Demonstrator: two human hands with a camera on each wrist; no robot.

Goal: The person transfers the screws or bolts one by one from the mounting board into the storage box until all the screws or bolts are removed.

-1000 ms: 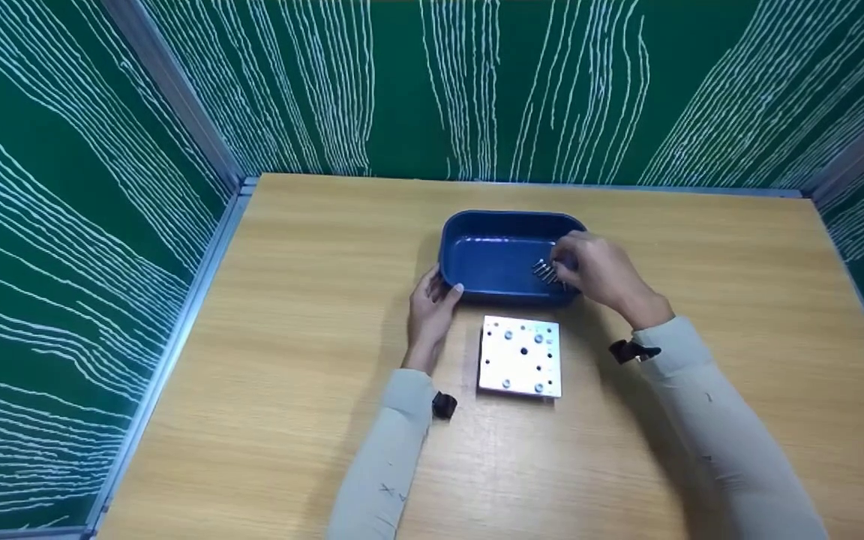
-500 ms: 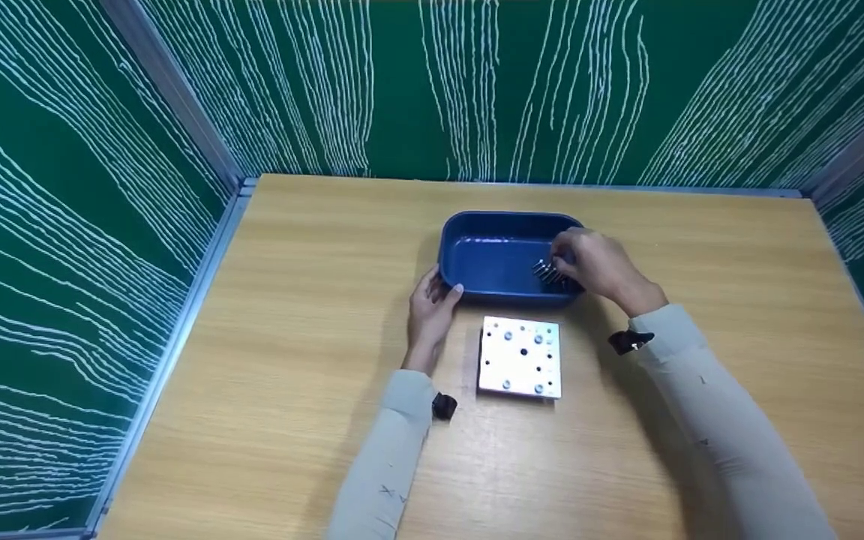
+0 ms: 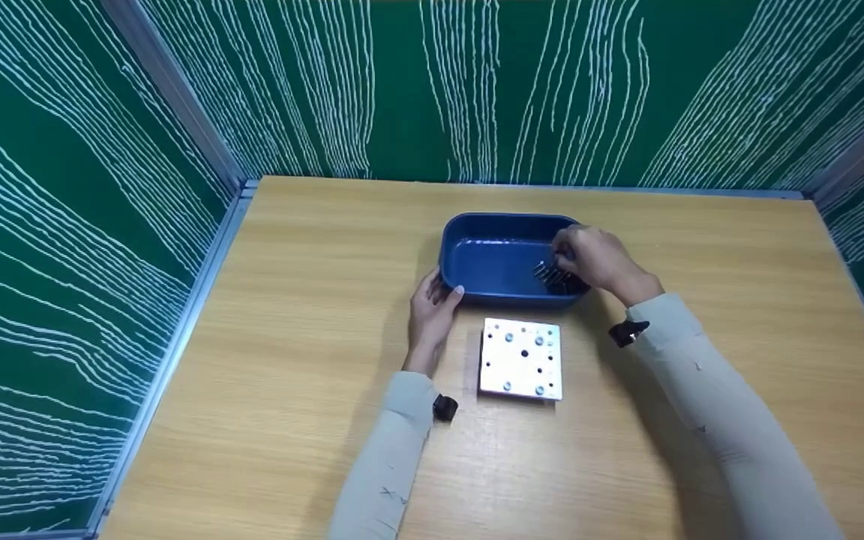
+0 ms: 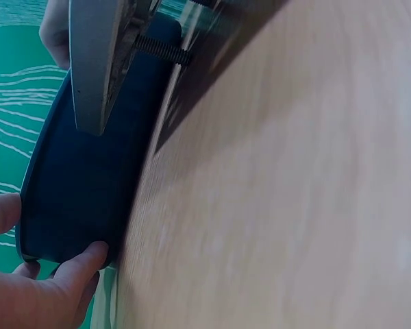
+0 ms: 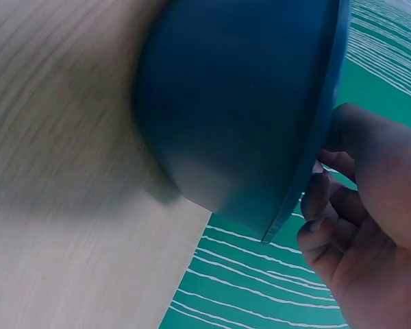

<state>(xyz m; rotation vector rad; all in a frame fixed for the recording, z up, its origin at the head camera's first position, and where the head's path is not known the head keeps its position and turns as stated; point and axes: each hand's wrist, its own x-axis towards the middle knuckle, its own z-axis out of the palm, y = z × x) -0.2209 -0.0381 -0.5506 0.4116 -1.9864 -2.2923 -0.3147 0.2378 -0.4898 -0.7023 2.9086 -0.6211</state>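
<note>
A dark blue tray stands on the table. My left hand holds its near left corner; in the left wrist view the thumb and fingers spread around that end. My right hand reaches over the right rim, its fingers curled down at several metal screws lying in the tray. In the right wrist view, the fingers bend in by the rim; I cannot tell whether they pinch a screw. In front of the tray sits a square metal plate with holes and several bolt heads.
In the left wrist view a threaded bolt sticks out under the plate's edge, which is raised off the wooden table. Green panels with white wavy lines enclose the back and sides.
My right forearm has shifted slightly inward and the fingers have moved a little among the screws. My left hand and the plate have stayed in place.
</note>
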